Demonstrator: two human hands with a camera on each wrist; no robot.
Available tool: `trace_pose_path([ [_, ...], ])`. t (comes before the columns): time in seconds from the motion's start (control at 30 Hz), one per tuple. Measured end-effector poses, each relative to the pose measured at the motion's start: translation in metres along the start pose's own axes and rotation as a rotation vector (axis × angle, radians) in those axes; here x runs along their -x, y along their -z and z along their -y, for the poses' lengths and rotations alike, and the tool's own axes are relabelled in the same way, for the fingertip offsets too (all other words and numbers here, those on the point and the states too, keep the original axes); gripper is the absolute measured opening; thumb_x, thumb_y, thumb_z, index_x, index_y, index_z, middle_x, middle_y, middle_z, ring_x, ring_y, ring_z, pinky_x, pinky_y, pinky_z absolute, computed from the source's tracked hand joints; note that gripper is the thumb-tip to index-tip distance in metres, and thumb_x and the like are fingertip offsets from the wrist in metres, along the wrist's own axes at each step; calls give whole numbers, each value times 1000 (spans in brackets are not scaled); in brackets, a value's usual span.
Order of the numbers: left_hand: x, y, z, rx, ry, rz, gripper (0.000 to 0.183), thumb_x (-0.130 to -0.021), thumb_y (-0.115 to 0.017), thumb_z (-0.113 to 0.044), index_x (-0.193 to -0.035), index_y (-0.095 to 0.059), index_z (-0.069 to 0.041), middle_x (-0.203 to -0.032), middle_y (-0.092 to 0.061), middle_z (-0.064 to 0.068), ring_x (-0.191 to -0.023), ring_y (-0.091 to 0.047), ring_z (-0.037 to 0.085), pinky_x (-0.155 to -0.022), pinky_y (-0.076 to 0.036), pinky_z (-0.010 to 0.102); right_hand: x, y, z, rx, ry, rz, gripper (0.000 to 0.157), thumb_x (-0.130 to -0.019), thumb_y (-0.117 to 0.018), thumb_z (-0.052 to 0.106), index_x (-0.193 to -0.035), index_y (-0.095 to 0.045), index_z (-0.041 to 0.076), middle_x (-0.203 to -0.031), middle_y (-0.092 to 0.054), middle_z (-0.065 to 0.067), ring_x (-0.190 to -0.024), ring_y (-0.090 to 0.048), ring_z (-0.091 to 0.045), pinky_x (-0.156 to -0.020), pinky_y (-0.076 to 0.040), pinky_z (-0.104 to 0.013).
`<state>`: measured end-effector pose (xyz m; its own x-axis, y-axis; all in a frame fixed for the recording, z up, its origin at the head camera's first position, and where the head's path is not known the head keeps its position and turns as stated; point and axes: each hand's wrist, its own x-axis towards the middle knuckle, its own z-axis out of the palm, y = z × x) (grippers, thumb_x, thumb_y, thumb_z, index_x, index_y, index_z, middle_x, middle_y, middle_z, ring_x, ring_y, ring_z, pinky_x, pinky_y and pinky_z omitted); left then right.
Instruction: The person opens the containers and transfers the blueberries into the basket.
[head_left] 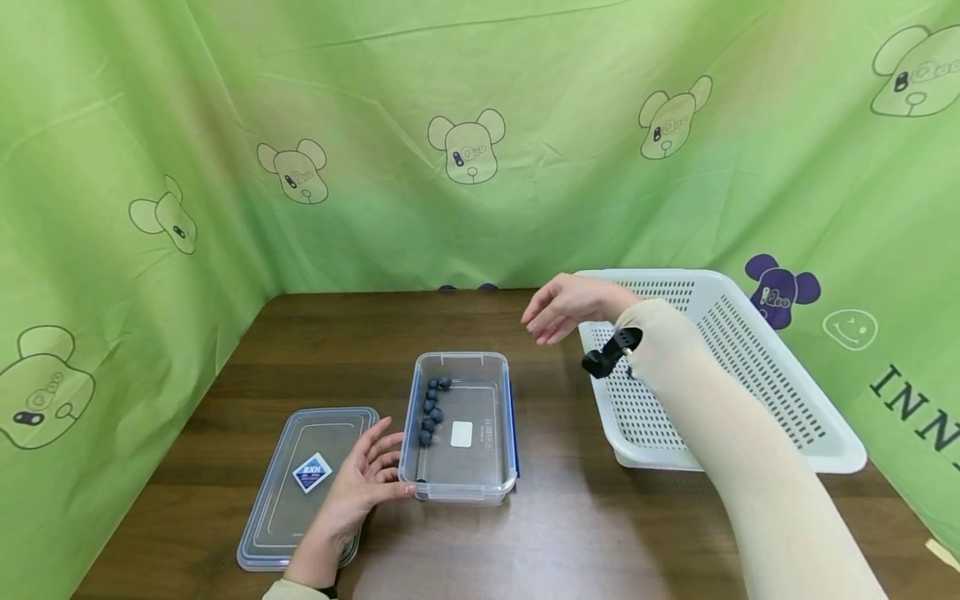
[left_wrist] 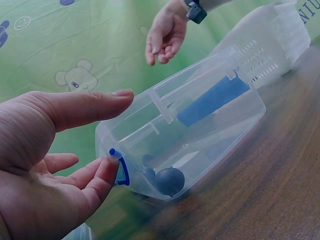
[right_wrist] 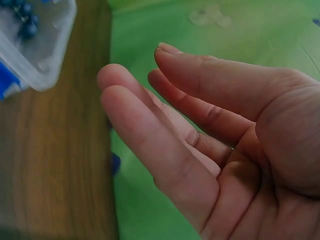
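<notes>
A clear plastic food container (head_left: 480, 392) with blue latches stands without its lid mid-table. Several dark blue balls that look like blueberries (head_left: 436, 414) lie along its left side; one ball (left_wrist: 169, 181) shows large through the wall in the left wrist view. My left hand (head_left: 365, 479) rests at the container's near left corner, fingers along the side and thumb by the front rim. In the left wrist view, a fingertip meets a blue latch (left_wrist: 123, 171). My right hand (head_left: 570, 307) hangs in the air between container and basket, fingers loosely bent, with nothing in it.
The clear lid (head_left: 281, 508), with a blue and white label, lies flat to the left, partly under my left hand. A white perforated basket (head_left: 795, 392) stands on the right, beneath my right forearm. Green printed cloth (head_left: 360, 242) hangs behind the wooden table (head_left: 570, 533).
</notes>
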<state>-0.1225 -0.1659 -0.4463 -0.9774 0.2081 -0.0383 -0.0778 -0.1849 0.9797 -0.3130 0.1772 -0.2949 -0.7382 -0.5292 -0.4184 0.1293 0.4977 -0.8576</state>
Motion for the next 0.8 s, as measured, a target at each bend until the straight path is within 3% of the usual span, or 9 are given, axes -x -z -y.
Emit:
trace_pose_path([
  [0.33, 0, -1, -1, -8, -12, -1, 104, -69, -80, 17, -152, -18, 9, -138, -45, 27, -107, -57, 18, -85, -52, 24, -37, -49, 8, 94, -32, 93, 29, -90, -67, -6, -116, -60, -15, -80, -72, -14, -68, -70, -18, -68, -60, -32],
  [0.57, -1, 0, -1, -5, 36, -27, 105, -69, -78, 20, -154, -19, 6, -140, -44, 27, -108, -56, 18, -86, -52, 24, -61, -83, 1, 82, -51, 136, 14, -89, -69, -4, -103, -67, -7, -82, -71, -17, -65, -69, -19, -65, -60, -32],
  [0.8, 0, 0, 0, -10, 31, -25, 106, -68, -80, 18, -154, -18, 6, -139, -44, 27, -108, -56, 18, -86, -52, 25, -79, -110, -10, 72, -78, 153, 8, -91, -68, -1, -98, -69, -5, -80, -70, -17, -64, -69, -19, -64, -59, -31],
])
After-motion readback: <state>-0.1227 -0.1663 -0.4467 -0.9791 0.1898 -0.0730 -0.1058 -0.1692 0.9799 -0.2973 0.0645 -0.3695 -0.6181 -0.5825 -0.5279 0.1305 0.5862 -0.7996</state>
